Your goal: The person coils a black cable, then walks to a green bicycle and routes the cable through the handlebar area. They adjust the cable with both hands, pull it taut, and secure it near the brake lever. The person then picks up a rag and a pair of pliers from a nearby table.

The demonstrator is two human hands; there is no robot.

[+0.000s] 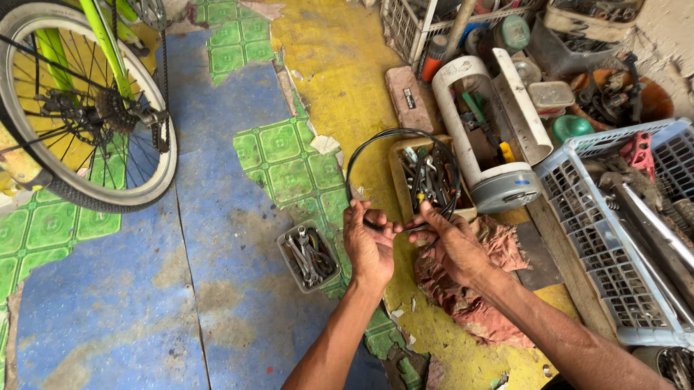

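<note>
Both hands pinch a looped thin black cable (400,135); left hand (368,247) and right hand (454,246) clamp its lower ends, the loop arching above them over a small wooden tool box (433,179).

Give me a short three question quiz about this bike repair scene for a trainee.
1. True or false: both hands grip the black cable loop.
2. What sits on the floor just left of the left hand? A) a small tray of tools B) a paint can C) a helmet
3. What colour is the bicycle frame above the rear wheel?

Key
1. True: the right hand and left hand both pinch the loop where its ends meet.
2. A, the small tray of tools.
3. Bright green.
</note>
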